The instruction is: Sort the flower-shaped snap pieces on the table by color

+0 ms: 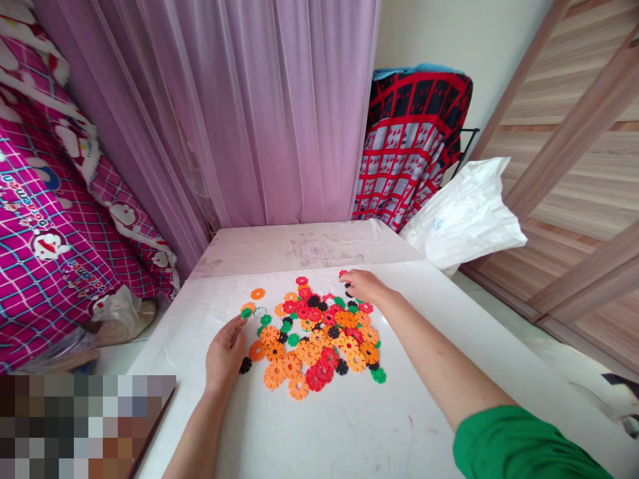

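A home, perhaps a bedroom, though the view is too partial to settle it; a pale purple curtain (284,113) hangs beyond the worktop (319,436); a magenta checked cloth (74,229) with cartoon prints drapes at left; a red-checked cloth (399,143) hangs by the plain wall (444,36); wood-grain, wardrobe-like doors (574,166) stand at right.

Left hand (225,352) was nearer, fingers (236,327) curled in. Right arm (429,352) was stretched farther out, right hand (365,286) turned inward.
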A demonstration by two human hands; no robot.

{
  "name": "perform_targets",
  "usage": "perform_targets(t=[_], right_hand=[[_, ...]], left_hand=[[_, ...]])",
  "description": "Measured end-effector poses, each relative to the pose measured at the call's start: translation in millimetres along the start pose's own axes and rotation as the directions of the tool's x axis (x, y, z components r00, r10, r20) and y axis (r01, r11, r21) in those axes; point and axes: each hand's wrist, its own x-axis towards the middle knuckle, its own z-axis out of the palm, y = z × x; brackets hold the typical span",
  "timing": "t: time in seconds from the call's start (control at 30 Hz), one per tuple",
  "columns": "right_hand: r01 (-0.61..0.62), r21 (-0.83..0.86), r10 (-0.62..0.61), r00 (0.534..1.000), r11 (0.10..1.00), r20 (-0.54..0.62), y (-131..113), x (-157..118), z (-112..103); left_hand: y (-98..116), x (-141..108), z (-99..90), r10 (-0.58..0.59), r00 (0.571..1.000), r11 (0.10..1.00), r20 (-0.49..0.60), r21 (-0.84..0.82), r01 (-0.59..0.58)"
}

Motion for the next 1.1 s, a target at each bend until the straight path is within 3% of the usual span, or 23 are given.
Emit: perform_targets(t=[0.1,0.23,0.47,0.7,0.9,1.1], right_hand=[[0.019,-0.019,-0.018,0.998,1.0,0.052,-18,26,14],[0.011,-0.043,-0.006,0.993,0.999,0.117,-23,40,20],[-0.01,-0.038,0.014,0.994,0.999,0.106,-24,40,23],[-0.045,0.091,0.04,0.998,0.995,0.056,-14,30,28],[-0.021,0.214,0.03,0.999,0.977,-0.039,18,7,4],[-0.05,0.273,0.065,0.997,0.961,-0.047,72,-46,-17]], left_hand=[[-2,0,1.3,0.003,1.0,1.0,-0.005,-0.001,-0.003],[-3,0,1.7,0.024,1.0,1.0,-0.007,0.003,-0.024],[-5,0,3.3,0.043,0.999,0.999,0.003,0.021,-0.043],[-4,0,4.3,0.04,0.999,0.998,-0.003,0.038,-0.04],[-3,1,3.1,0.051,0.999,0.997,0.002,0.054,-0.051],[-4,2,3.7,0.049,0.999,0.998,-0.001,0.05,-0.049]])
